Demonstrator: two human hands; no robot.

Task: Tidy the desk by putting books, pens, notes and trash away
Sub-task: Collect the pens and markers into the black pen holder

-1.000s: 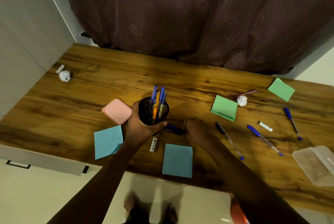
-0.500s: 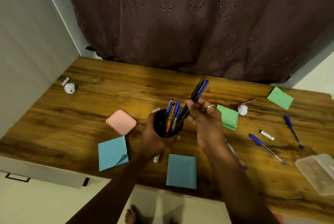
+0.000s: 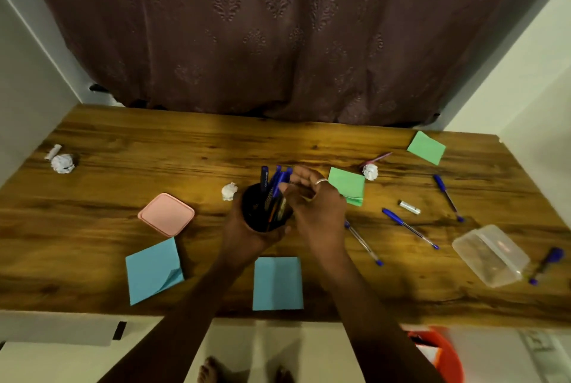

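I see the black pen cup (image 3: 258, 212) near the middle of the counter (image 3: 123, 166), blue and orange pens (image 3: 265, 178) standing in it, with the left hand (image 3: 247, 232) wrapped around its side. The right hand (image 3: 313, 203) is at the rim with its fingers curled by the blue pen tops; I cannot tell whether it pinches one. Around it lie a paper ball (image 3: 229, 191), a pink lid (image 3: 166, 214), two blue notes (image 3: 277, 283), a green note (image 3: 347, 186) and loose pens (image 3: 409, 228) to the right.

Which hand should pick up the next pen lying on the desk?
Right, probably. The left hand grips the pen cup, and the nearest loose pen lies just beside the right hand.
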